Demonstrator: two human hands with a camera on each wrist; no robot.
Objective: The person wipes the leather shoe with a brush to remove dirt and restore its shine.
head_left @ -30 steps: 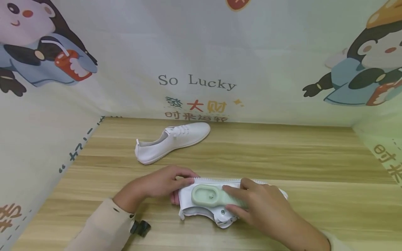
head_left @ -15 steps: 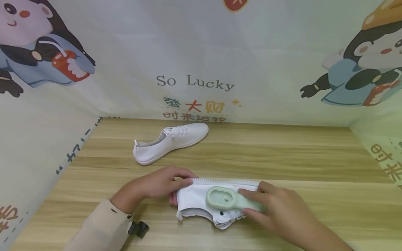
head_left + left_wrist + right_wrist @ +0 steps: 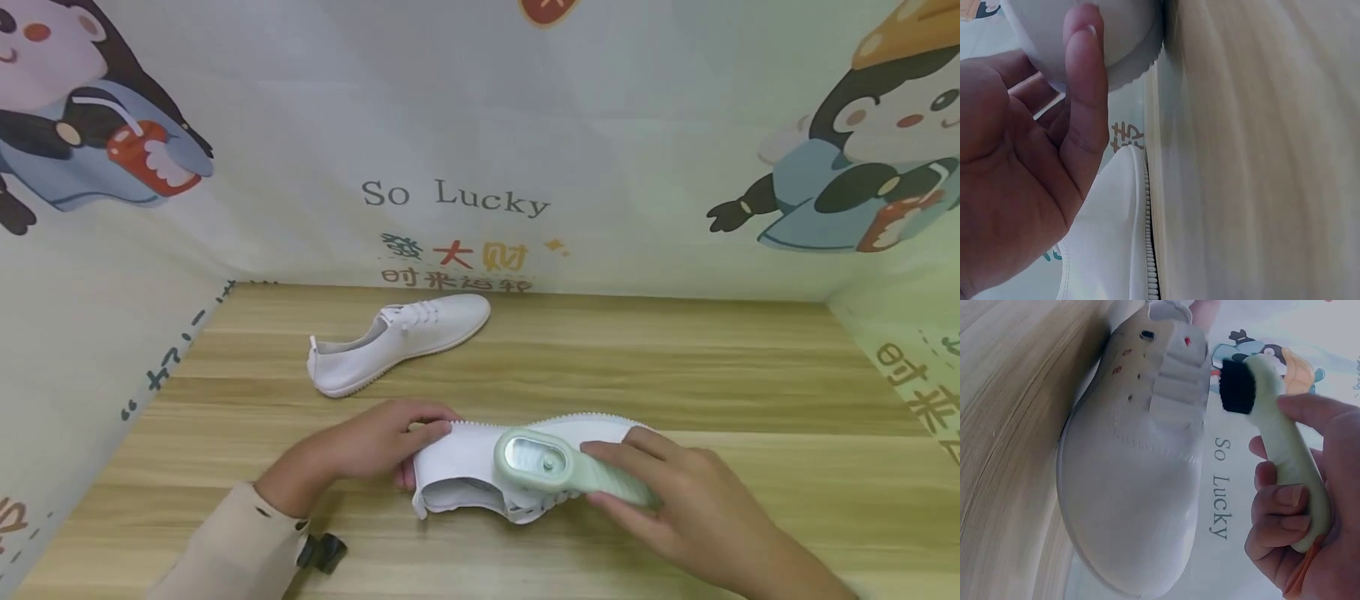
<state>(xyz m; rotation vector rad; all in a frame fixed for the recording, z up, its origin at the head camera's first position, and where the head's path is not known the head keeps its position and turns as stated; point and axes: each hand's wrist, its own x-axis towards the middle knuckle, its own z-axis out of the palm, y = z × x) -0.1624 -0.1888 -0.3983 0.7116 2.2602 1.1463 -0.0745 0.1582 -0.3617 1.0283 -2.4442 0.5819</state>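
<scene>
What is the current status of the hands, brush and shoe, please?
Left hand gripping white shoe by heel. Right hand holding green brush, black bristles apart from that shoe. Second shoe lies beyond, seemingly not in the way.

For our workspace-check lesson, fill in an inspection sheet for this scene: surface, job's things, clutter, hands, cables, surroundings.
Surface: wood-grain tabletop.
Job's things: held white shoe, tipped, opening facing the bottom of the head view; pale green brush, dark bristles apparently clear of the shoe in the right wrist view.
Clutter: second white shoe, farther back; small black object by the left cuff.
Left hand: holds the shoe at its heel.
Right hand: grips the brush.
Cables: nothing seen.
Surroundings: pale printed backdrop on three sides, with cartoon figures and "So Lucky" lettering.
</scene>
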